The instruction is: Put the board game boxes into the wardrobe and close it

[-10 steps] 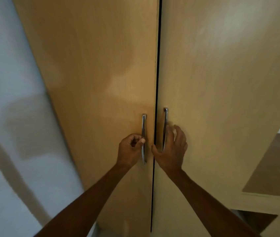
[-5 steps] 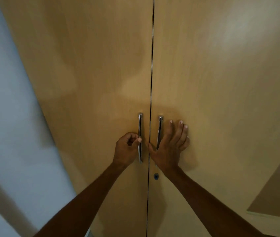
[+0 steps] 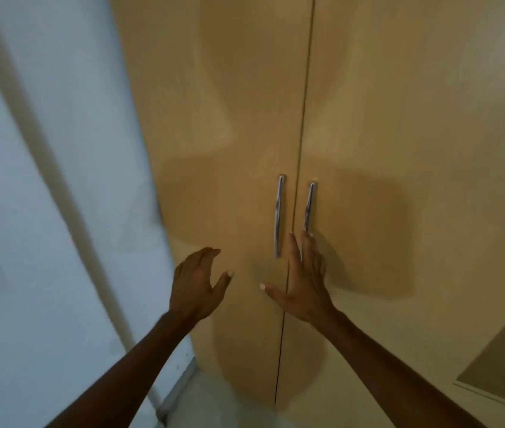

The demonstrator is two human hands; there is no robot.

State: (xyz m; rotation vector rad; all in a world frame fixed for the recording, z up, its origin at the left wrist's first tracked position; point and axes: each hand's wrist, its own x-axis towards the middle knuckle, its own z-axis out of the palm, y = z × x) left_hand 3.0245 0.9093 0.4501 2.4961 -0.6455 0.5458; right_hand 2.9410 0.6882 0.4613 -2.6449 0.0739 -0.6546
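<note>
Both doors of the wardrobe [image 3: 368, 118] are shut, meeting at a thin dark seam that runs top to bottom, so whatever sits inside is hidden; no board game boxes are on show. The wardrobe stands tall and upright, filling the middle and right of the view, its light wood fronts plain, with no label or writing to read.

Two slim metal handles flank the seam, both running vertically: the left handle [image 3: 279, 216] on the left door [image 3: 214, 118] and the right handle [image 3: 309, 206] on the right door [image 3: 414, 134], near each other with the seam between.

The left hand [image 3: 197, 284] hangs clear of the left door, fingers spread and loosely curled, gripping nothing, off to the left of its handle. The right hand [image 3: 302, 282] is open and flat, straddling the seam low down, fingers straight and pointing up; its fingertips [image 3: 306, 239] reach the lower end of the right handle, thumb stuck out to the left across the left door. Whether the palm actually presses the wood, I can't tell.

A pale wall [image 3: 44, 211] runs down the left side.
</note>
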